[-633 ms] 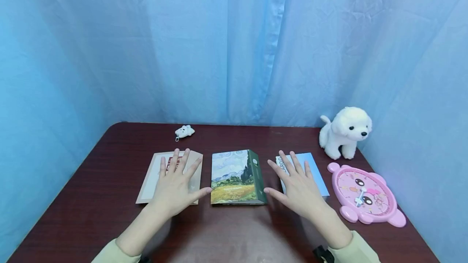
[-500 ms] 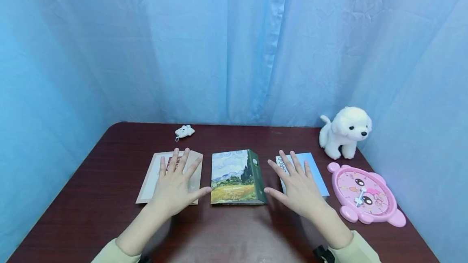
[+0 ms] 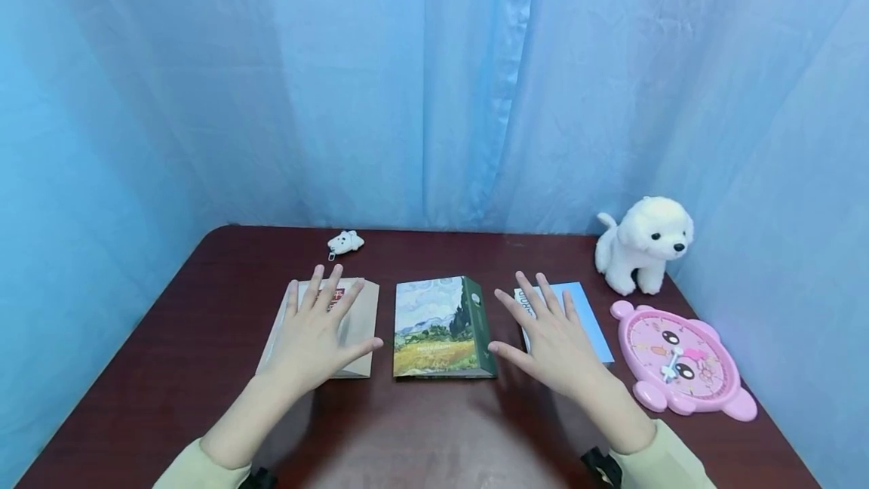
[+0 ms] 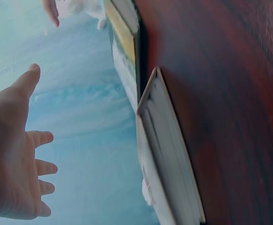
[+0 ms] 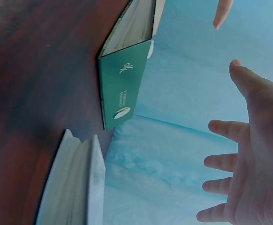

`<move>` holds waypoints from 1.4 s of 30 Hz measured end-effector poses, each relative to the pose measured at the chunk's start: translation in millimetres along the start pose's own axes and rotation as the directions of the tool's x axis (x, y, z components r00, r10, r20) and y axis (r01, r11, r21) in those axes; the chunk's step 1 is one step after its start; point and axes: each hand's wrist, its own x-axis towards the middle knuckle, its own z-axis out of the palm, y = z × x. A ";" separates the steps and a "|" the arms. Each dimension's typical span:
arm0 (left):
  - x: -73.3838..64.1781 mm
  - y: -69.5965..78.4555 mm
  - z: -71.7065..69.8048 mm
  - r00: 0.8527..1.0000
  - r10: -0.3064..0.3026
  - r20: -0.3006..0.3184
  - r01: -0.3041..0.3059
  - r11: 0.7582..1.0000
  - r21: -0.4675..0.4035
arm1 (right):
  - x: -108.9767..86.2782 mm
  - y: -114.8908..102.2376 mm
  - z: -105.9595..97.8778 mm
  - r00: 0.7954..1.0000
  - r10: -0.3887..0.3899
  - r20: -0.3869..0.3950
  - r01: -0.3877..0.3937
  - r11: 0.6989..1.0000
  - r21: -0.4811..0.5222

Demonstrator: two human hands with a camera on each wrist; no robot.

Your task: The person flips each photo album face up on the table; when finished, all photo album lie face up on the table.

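My left hand (image 3: 308,338) hovers with fingers spread over a beige book (image 3: 363,323) at the left, covering much of its cover; the left wrist view shows a gap between that hand and the book (image 4: 167,150). My right hand (image 3: 557,342), fingers also spread, is raised above a light blue book (image 3: 589,323) and hides part of it. Between the hands lies a photo album (image 3: 434,330) with a painted landscape cover; its green spine (image 5: 122,86) faces the right wrist camera. Neither hand holds anything.
A small white animal-shaped keychain (image 3: 346,242) lies at the back left of the dark red table (image 3: 170,338). At the right stand a white plush dog (image 3: 645,244) and, nearer, a pink toy clock (image 3: 682,361). Blue curtains (image 3: 339,96) hang behind.
My left hand has shifted slightly left and toward the far side, uncovering more of the beige book's right part. The right hand has barely moved; the books stay in place.
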 end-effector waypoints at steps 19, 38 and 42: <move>9.5 -56.8 -22.2 0.999 0.000 -0.034 0.000 1.000 -0.011 | 43.6 -44.9 -32.8 0.991 -0.124 -0.042 0.124 0.992 0.011; 9.3 -130.3 -4.4 1.000 -0.022 -0.004 0.022 0.997 -0.079 | 89.7 -120.2 -11.3 0.922 -0.384 0.053 0.377 0.919 0.112; 11.4 -141.2 7.1 1.000 -0.018 0.008 0.019 0.993 -0.119 | 95.1 -131.1 7.9 0.904 -0.419 0.082 0.402 0.900 0.169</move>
